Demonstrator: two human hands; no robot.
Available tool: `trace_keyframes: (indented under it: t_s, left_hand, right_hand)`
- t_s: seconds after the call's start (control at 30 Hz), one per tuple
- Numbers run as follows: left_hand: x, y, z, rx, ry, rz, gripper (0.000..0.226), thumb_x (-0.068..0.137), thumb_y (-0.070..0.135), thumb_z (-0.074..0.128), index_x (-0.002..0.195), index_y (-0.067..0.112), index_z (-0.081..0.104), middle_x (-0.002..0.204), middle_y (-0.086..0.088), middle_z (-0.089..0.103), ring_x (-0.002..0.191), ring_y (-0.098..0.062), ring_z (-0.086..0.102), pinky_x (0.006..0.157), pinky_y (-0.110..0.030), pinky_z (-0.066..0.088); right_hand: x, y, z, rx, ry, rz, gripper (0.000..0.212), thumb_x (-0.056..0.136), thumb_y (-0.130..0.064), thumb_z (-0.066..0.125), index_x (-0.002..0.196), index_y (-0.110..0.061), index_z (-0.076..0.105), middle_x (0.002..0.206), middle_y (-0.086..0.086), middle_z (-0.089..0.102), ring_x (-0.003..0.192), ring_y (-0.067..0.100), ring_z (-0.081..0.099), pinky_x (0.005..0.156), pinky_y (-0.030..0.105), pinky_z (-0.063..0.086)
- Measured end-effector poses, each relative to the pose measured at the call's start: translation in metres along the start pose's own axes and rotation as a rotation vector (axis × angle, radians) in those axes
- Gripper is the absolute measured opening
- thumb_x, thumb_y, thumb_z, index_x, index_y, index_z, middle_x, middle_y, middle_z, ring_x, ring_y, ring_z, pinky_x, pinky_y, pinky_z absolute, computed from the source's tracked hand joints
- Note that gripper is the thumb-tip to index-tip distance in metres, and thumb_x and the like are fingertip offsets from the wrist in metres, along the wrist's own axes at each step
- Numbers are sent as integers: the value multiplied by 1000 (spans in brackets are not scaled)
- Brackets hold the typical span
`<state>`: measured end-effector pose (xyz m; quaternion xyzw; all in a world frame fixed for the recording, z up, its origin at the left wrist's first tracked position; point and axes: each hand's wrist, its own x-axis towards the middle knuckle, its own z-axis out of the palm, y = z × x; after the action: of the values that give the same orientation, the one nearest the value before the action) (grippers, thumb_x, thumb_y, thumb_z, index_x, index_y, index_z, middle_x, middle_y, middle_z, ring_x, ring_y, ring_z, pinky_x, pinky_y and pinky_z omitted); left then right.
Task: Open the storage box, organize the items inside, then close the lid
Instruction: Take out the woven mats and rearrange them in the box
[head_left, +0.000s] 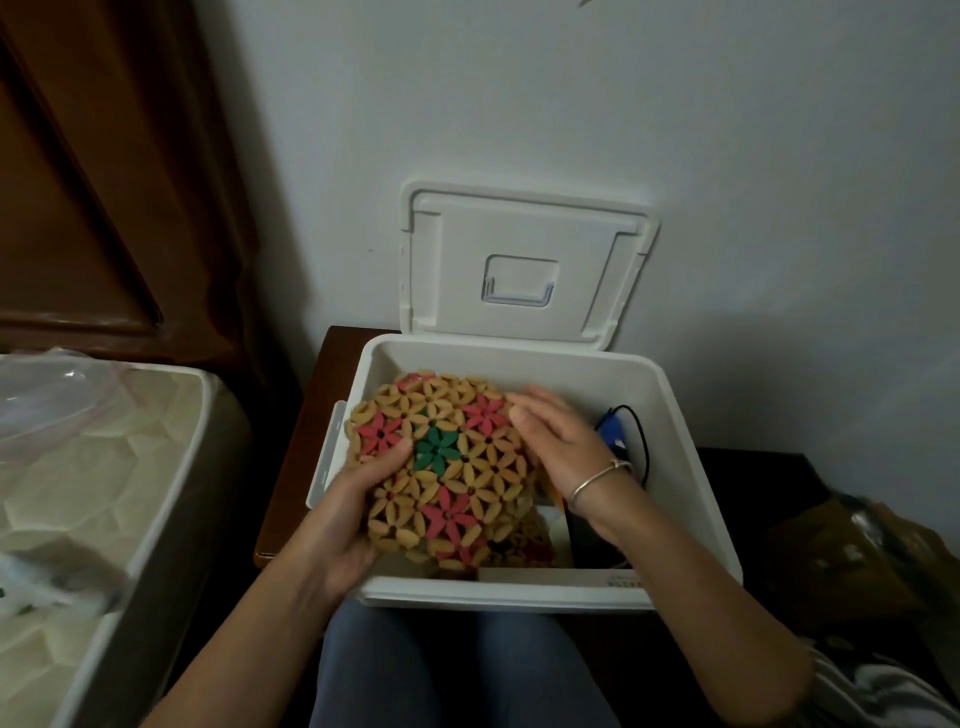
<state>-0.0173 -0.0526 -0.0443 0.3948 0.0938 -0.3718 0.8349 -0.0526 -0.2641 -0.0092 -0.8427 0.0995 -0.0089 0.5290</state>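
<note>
Head view: white storage box (691, 467) stands open on a dark wooden counter (296, 441), its lid (524, 270) tipped back upright against the pale wall (571, 104). A clear rectangular handle recess shows in the lid's underside.

Left hand (343, 525) is clamped on a round beaded mat (441, 467), thumb on top near the green flower at the centre, fingers curled under the near-left edge. The mat is tan with pink flower patches and is held tilted above the box's left half. Right hand (556, 441) rests on the mat's far-right edge, fingers together and laid flat over it; whether they grip underneath cannot be told. A silver bangle (597, 480) circles the right wrist.

Beyond the right hand, inside the box: a blue item with a black cord (641, 441). Below the right wrist, a dark flat object and a white card (561, 576) along the near wall; the card carries a small printed line, too blurred to read. No brand visible on the box.

Left of the left hand, a mattress (104, 467).
</note>
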Motion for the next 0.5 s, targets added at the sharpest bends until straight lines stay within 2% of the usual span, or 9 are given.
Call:
trace_keyframes:
  t_s: [0.03,0.1,0.17,0.27,0.3,0.37,0.4,0.47,0.5]
  left_hand:
    - [1,5,-3,-8,21,51,48,80,21,66,126,9,58,117,-18,69,103,-34,68,71,-44,59]
    - [4,18,-9,-15,46,173,45,82,23,63,125,11,59,119,-16,69,106,-31,68,71,-41,59]
    - [9,30,-13,-4,65,280,47,86,27,60,131,13,55,123,-14,67,111,-30,66,76,-40,59]
    - [17,40,-17,2,102,368,49,91,30,56,137,14,50,127,-12,65,115,-29,63,80,-42,58]
    - [19,40,-18,20,112,393,49,93,30,54,139,15,48,130,-12,63,117,-29,62,83,-43,57]
    - [22,36,-19,67,130,442,49,95,29,52,142,17,44,133,-10,61,119,-29,61,85,-46,56]
    - [23,33,-19,89,138,458,49,95,28,53,142,19,44,133,-10,61,120,-30,60,87,-48,55]
    - [24,28,-21,135,151,481,50,94,28,56,142,21,43,134,-9,60,121,-30,59,89,-52,53]
    - [25,27,-21,151,156,489,51,93,28,57,142,21,43,135,-9,59,121,-30,59,90,-52,52]
  right_hand:
    - [4,2,-7,-34,18,-34,33,95,-40,47,126,-34,56,141,-12,42,129,1,35,111,29,27]
    - [10,13,-19,-70,-17,-86,27,94,-33,51,120,-34,60,127,-12,55,118,0,49,105,26,39]
    - [13,27,-20,-149,-189,-72,22,92,-26,58,113,-33,63,111,-11,65,104,-1,59,95,23,48]
    - [20,45,-8,-337,-491,-27,26,89,-27,63,114,-29,66,108,-10,67,95,-7,60,84,10,46]
    - [23,49,-2,-405,-566,-21,27,88,-30,64,115,-29,65,110,-9,67,97,-3,61,85,13,47]
    - [27,53,12,-555,-661,-11,31,86,-39,64,112,-23,65,110,-2,68,100,10,63,88,27,51]
    - [29,54,20,-650,-687,-7,37,84,-46,63,108,-18,66,106,3,68,97,17,64,84,32,53]
    - [30,55,38,-832,-706,-19,48,79,-58,62,90,-11,63,93,10,67,82,25,62,67,35,50]
    - [30,56,47,-889,-714,-27,47,77,-61,62,81,-14,59,86,8,64,77,25,59,59,32,45]
